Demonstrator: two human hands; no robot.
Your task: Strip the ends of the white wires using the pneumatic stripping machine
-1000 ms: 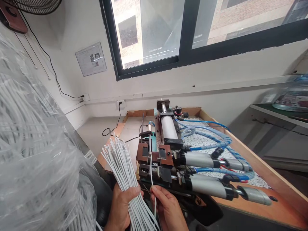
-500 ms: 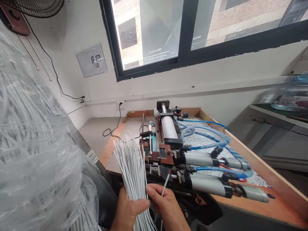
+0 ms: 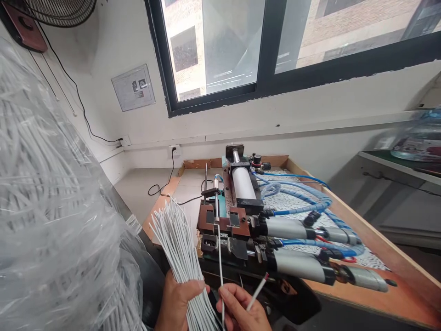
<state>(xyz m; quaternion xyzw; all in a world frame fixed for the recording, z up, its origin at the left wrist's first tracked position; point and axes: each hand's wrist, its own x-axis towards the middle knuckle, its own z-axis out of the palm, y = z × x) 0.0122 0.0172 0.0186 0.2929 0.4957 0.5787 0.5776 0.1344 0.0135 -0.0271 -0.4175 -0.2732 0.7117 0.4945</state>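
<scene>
My left hand [image 3: 178,299] is closed around a thick bundle of white cables [image 3: 179,248], their cut ends fanning upward. Thumb and fingers of my right hand [image 3: 243,309] pinch a single white cable [image 3: 221,262]. That cable runs straight up, its tip at the gap between the brown jaw blocks [image 3: 239,221] of a pneumatic machine. A second white cable [image 3: 257,291] with a reddish tip is tucked among the right hand's fingers, slanting up to the right. The lower ends of the cables are out of view.
Silver air cylinders [image 3: 299,265] and blue hoses [image 3: 306,209] lie right of the jaws inside a wooden-edged bench [image 3: 354,216]. White scraps cover part of it. Plastic-wrapped cables [image 3: 62,207] are heaped at left. A fan [image 3: 62,11] hangs on the wall.
My right hand has drawn a single cable out of the bundle and brought its tip to the jaws. The bundle has shifted left and tilts more. The red-tipped cable has swung right.
</scene>
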